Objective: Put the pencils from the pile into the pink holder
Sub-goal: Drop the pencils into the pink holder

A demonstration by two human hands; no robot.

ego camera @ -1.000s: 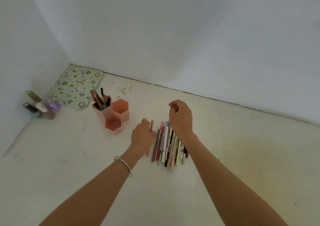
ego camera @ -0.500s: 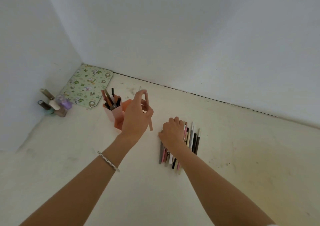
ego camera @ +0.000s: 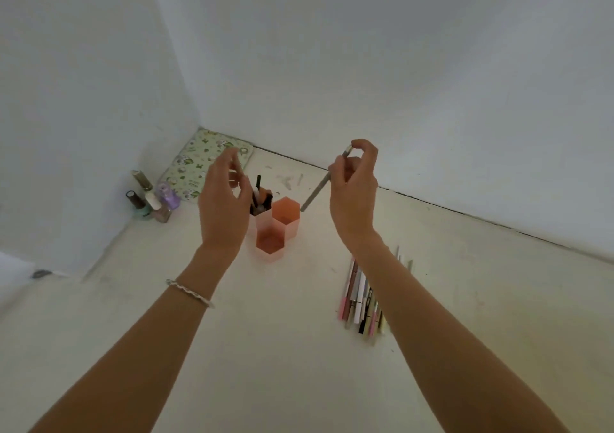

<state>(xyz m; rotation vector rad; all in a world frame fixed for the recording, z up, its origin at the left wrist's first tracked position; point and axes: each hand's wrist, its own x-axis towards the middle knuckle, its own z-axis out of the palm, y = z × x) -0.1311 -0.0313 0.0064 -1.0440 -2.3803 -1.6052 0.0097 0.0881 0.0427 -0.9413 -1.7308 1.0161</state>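
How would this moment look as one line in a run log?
right hand: holds grey pencil | left hand: open over pink holder | pile: remains

Pale floor (ego camera: 265, 349) carries the holder (ego camera: 277, 224); pile (ego camera: 363, 296) to its right, bottles (ego camera: 153, 200) and mat (ego camera: 199, 163) left.

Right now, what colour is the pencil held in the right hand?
Grey pencil, pinched in the right hand; head view.

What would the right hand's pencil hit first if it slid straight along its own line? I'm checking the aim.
Probably the pink holder: the grey pencil in the right hand slants down-left toward its back-right cup, though depth is unclear.
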